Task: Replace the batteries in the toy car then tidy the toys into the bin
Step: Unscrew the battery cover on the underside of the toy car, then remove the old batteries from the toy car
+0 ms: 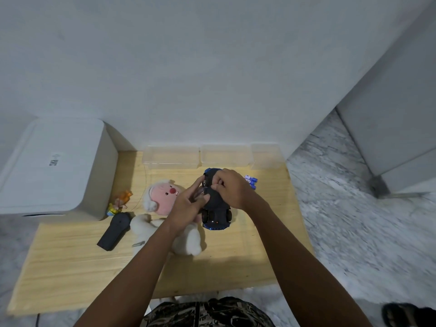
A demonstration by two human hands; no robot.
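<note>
wooden tabletop [70,263], upturned blue toy car [215,214], dark underside, in both hands' [188,204] [232,187] curled grip

A wooden bench [70,267] is being seen set against a pale wall [188,67], with grey marbled floor [354,220] showing to its right. A white box-shaped appliance [56,166] bearing a small label is being shown at the bench's far left corner. A dark sandal [405,313] is being glimpsed on the floor at lower right.
</note>
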